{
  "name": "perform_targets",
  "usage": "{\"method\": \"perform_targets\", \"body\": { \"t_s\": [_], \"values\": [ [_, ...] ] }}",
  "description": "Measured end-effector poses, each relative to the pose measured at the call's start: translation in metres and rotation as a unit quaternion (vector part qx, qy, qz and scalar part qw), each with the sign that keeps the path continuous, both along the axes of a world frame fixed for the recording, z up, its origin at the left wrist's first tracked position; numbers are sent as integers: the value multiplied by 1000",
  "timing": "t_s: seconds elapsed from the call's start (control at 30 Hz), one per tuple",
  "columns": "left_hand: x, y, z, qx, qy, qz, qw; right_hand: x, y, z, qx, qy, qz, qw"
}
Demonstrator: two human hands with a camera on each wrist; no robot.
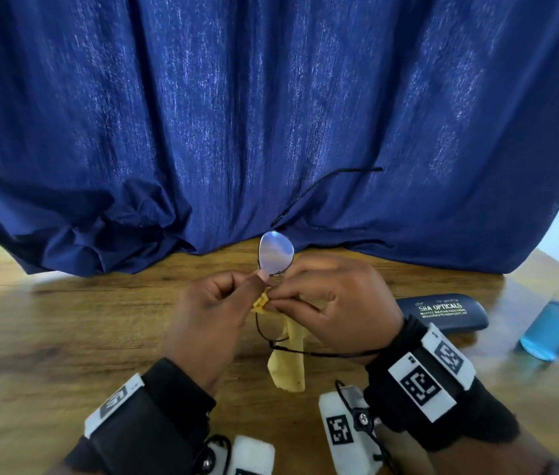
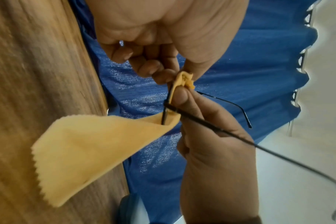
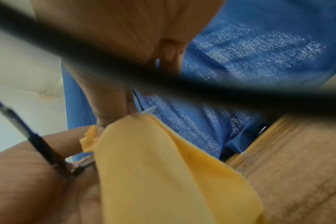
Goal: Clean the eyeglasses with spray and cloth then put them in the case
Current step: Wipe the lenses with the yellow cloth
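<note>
I hold the thin black-framed eyeglasses upright above the wooden table, one lens showing at the top. My left hand pinches the frame just under that lens. My right hand pinches the yellow cloth around the lower lens, which is hidden. The cloth's free end hangs down. One temple runs across my right wrist. In the left wrist view, my left hand and right hand meet at the bunched cloth. In the right wrist view, the cloth covers my right hand.
A dark blue eyeglass case, closed, lies on the table right of my right hand. A clear spray bottle with blue liquid stands at the far right. A blue curtain hangs along the table's back edge.
</note>
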State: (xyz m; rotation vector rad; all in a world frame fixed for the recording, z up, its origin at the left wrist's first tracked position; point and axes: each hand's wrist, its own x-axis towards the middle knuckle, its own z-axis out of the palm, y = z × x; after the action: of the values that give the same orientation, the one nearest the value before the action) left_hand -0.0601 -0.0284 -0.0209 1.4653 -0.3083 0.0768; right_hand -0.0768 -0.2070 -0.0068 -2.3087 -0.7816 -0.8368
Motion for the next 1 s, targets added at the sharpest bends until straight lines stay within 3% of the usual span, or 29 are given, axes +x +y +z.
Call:
{"method": "perform_targets", "body": {
  "t_s": [0.3, 0.43, 0.6, 0.77, 0.87, 1.0],
  "values": [
    [1, 3, 4, -32, -24, 6, 999, -4, 4, 1, 79, 21, -62, 995],
    [4, 10, 10, -26, -61, 46, 997, -4, 1, 1, 92, 49, -65, 992],
    [7, 14, 14, -39, -67, 76, 994, -6, 1, 3, 58, 61, -12, 996],
    [4, 9, 9, -12, -69, 55, 996, -8, 9, 3, 47, 6, 56, 997],
    [-1, 2, 4, 0, -72, 24, 997, -8, 8, 2, 67, 2, 10, 998],
    [5, 8, 7, -4, -66, 47, 997, -2, -1, -1, 60, -2, -43, 997]
  ]
}}
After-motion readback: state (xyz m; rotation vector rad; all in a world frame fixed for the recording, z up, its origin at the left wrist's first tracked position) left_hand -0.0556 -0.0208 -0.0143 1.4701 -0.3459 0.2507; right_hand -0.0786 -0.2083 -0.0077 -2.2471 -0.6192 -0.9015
